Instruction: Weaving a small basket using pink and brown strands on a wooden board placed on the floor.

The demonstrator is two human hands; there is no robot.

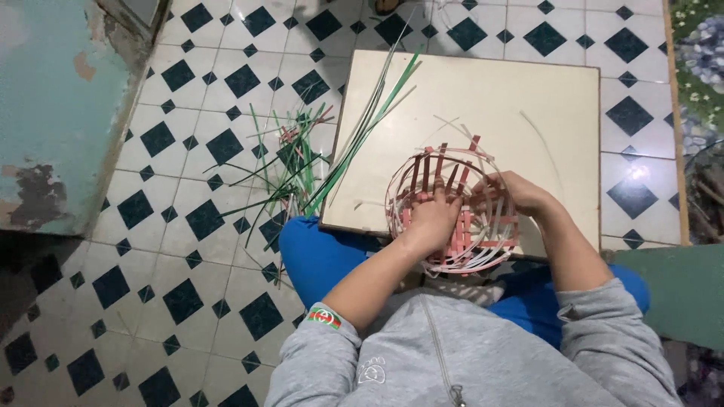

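A grey zip top fills the bottom of the frame, with blue trousers (324,256) just above it. Both forearms reach up to a half-woven basket (451,207), right of centre, resting on the near edge of a cream board (520,98).

The left hand (434,222) sits inside the basket, fingers curled down against the pink base strips; the right hand (513,192) clasps the right wall, fingers closed round the white weavers.

To weave this well, I judge that the inner hand should press the base flat while the other draws each white strip snug between the upright red stakes, keeping the rows level.

The basket holds nothing but the left hand. Loose green strips (290,162) lie on the tiled floor (181,226) at left, and more lean across the board's upper left corner.
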